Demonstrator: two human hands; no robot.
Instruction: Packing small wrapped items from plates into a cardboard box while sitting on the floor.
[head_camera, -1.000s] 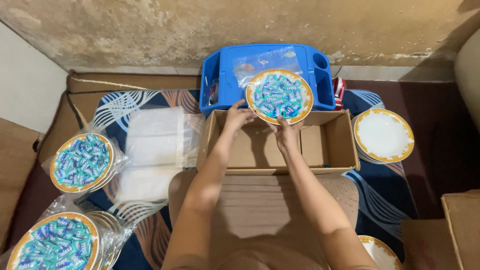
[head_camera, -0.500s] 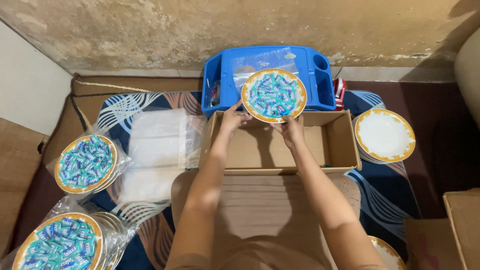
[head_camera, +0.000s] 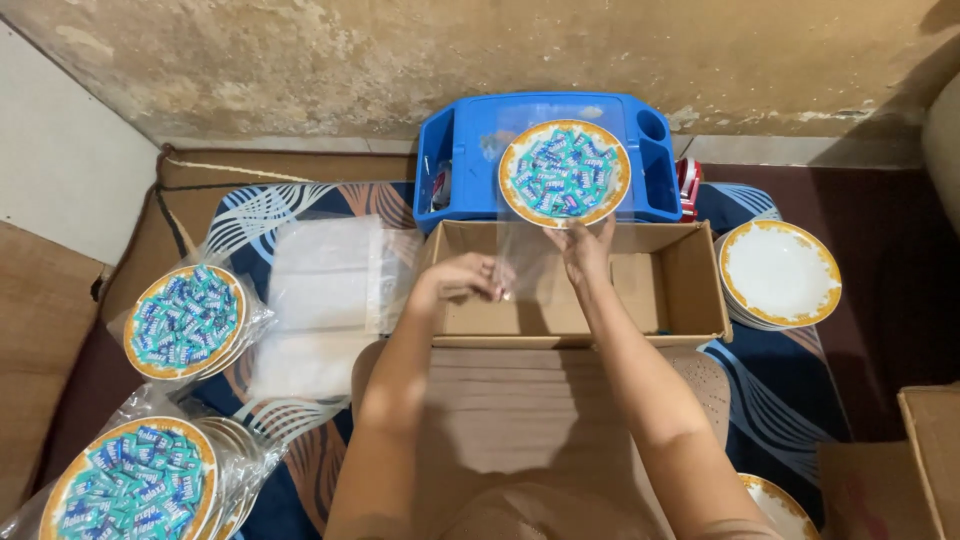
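My right hand (head_camera: 583, 250) holds a gold-rimmed plate of small blue and white candies (head_camera: 565, 172) up above a blue plastic tray (head_camera: 462, 160). A clear plastic bag (head_camera: 530, 250) surrounds the plate and hangs down from it. My left hand (head_camera: 462, 280) pinches the lower edge of that bag over an open cardboard box (head_camera: 690, 290).
Two bagged candy plates (head_camera: 185, 320) (head_camera: 135, 485) lie at the left on a patterned mat. A stack of clear bags (head_camera: 320, 290) lies beside the box. Empty gold-rimmed plates (head_camera: 780, 272) stand at the right, another plate (head_camera: 780, 505) at the bottom. A second cardboard box (head_camera: 925, 450) sits far right.
The plate has been lifted a little further from me. My left hand has left the plate's rim and dropped down to grip the bag's lower edge.
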